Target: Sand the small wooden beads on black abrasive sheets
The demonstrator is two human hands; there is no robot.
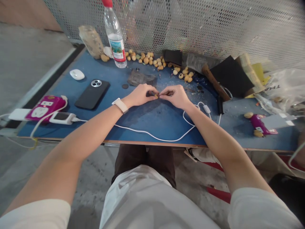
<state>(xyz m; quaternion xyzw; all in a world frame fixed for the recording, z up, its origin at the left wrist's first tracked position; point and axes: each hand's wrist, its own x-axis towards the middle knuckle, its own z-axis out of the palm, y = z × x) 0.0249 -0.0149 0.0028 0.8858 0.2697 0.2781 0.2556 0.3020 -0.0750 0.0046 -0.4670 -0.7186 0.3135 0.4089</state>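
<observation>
The left hand (140, 95) and right hand (172, 97) meet above the blue workbench (143, 122), nearly shut. The left pinches a small tan bead (156, 95); the right seems to grip a thin dark tool (165, 93) against it. More tan beads (145, 58) lie scattered further away.

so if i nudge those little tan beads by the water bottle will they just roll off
The small tan beads look round, so they would probably roll at a light push. The blue tabletop looks smooth, so little would slow them. The perforated screen behind might catch any heading that way.
</observation>
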